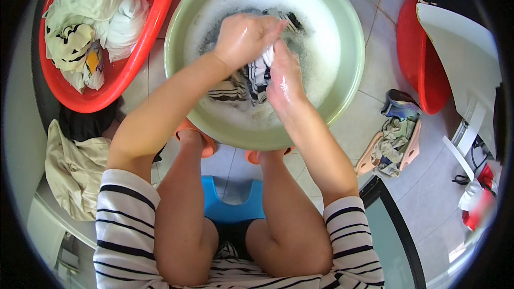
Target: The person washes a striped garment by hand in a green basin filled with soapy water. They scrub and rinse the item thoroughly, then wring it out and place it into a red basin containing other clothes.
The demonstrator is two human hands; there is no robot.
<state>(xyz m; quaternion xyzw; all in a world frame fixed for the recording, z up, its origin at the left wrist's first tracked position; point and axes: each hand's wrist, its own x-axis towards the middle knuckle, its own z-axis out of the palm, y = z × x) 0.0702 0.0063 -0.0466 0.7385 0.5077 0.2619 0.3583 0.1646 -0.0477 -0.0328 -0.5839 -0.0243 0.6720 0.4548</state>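
A pale green plastic basin [348, 84] of foamy, soapy water stands on the floor before me. Over its middle my left hand [245, 38] is closed on part of a black-and-white striped garment [259, 73]. Wet and shiny, my right hand [286, 74] grips the same cloth just to the right, and the two hands meet at the white bunched part. The garment's lower folds hang into the water between my wrists. More striped cloth [227, 90] lies in the suds at the lower left, and a dark-striped piece [294, 21] shows behind my hands.
At upper left, a red basin [162, 12] holds white and cream clothes [88, 0]. Beige cloth [74, 168] lies below it. A blue plastic stool [235, 210] is between my legs. On the right are another red basin [425, 60], pink slippers [410, 144] and crumpled cloth [393, 140].
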